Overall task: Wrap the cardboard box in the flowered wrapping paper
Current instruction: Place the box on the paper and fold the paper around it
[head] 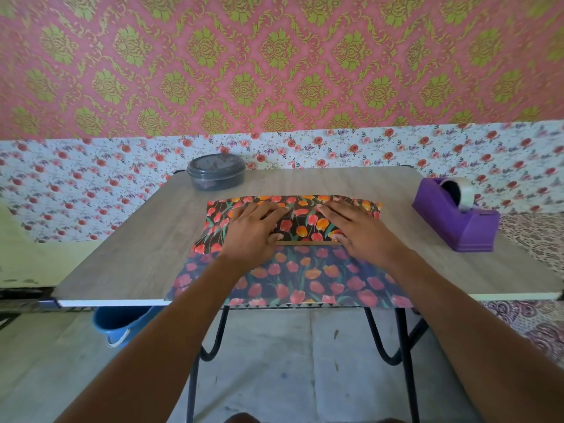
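left hand (pixel 253 232) flat on wrapping paper (pixel 305 279) | right hand (pixel 363 232) likewise | cardboard box (pixel 308 243) beneath

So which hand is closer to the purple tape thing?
The right hand: the purple tape dispenser stands beyond it, while the left hand lies nearer the grey tub.

Both bare forearms reach forward and converge slightly. The left hand (pixel 254 228) lies palm down, fingers straight and close together, angled toward the right. The right hand (pixel 357 228) mirrors it, fingers flat and angled left. The two sets of fingertips are near but apart, and the thumbs point inward on the near side.
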Tool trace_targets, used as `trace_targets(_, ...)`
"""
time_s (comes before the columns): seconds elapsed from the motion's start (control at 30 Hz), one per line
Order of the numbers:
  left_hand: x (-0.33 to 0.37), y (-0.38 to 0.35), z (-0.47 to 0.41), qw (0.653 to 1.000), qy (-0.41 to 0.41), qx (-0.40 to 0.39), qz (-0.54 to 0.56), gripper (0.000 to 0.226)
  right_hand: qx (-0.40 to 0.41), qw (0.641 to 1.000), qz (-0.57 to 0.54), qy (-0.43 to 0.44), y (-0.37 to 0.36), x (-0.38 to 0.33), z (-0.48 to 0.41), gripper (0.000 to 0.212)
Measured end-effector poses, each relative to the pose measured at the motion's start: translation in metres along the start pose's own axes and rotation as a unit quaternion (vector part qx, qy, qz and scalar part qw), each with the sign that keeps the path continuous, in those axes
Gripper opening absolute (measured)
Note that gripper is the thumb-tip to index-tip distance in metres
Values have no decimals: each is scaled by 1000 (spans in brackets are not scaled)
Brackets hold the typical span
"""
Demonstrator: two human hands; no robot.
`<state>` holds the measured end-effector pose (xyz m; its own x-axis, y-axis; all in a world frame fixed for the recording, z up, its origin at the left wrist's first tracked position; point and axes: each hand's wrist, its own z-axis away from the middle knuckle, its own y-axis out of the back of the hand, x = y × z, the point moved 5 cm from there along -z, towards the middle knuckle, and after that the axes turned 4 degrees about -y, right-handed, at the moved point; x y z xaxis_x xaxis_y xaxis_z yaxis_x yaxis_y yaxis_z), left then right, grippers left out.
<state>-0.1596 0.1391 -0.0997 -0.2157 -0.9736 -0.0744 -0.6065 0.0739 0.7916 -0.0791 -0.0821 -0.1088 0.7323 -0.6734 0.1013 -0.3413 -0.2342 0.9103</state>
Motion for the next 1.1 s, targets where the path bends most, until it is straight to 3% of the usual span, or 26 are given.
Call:
trace_targets(0.17,10,-3,-10,998,47,-23,-32,61,-32,999,-4,-43,-6,-4,0,74)
trace_targets(0.33,8,-7,-17,997,30,-54,-54,66,-48,998,5,-40,-6,-5,2,87)
trace_targets(0.53,2,-15,-24,989,-35,-108,-95,91,-32,996,84,-15,-2,-5,-5,95)
trace_targets(0.8,5,-16,-34,975,-115,-113,-154,100,-26,980,195,26,12,-8,-26,116)
trace_targets(0.97,0,-12,-58,954,-159,-165,-192,103,-50,986,158,13,9,5,-39,116)
trace_targets(1.1,-14,-9,-88,958,-127,-226,-122,98,-54,991,124,19,12,18,-50,113)
